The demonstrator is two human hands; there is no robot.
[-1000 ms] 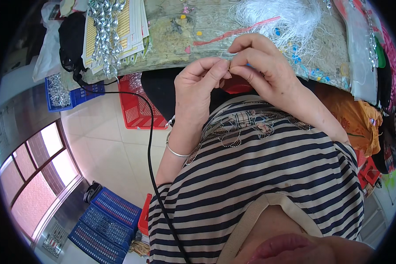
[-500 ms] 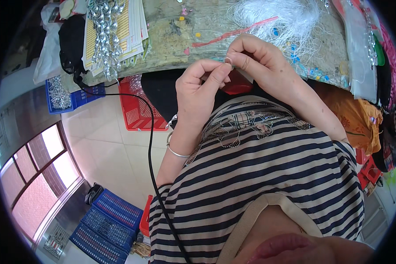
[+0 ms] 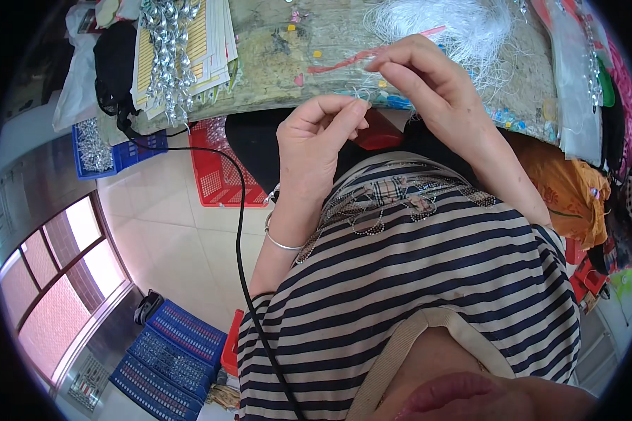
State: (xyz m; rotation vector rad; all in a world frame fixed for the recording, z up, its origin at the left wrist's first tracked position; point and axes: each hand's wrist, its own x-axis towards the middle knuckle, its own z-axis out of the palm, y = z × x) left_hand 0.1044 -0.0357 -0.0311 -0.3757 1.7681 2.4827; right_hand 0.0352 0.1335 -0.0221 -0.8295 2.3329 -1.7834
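Note:
My left hand (image 3: 309, 144) hangs just off the near edge of the worktable, thumb and forefinger pinched together. A thin whitish thread (image 3: 361, 93) sticks up in small loops from its fingertips. Just right of it and slightly higher, my right hand (image 3: 439, 91) is over the table edge with bent fingers. A gap shows between its thumb and forefinger, and I see nothing in it. Beyond the right hand lies a loose heap of white threads (image 3: 463, 31). A red strip (image 3: 344, 63) stretches across the table, partly behind the right fingers.
On the worktable (image 3: 267, 77), strings of clear faceted beads (image 3: 168, 56) lie over stacked cards at the left. A black cable (image 3: 240, 231) crosses in front of the floor. Below are a red basket (image 3: 211, 175), a blue basket (image 3: 137, 156) and blue trays (image 3: 168, 358). Orange cloth (image 3: 562, 189) hangs right.
My right hand has parted from the left, moving up and to the right. The left hand has barely moved, and the thread loops at its fingertips now show.

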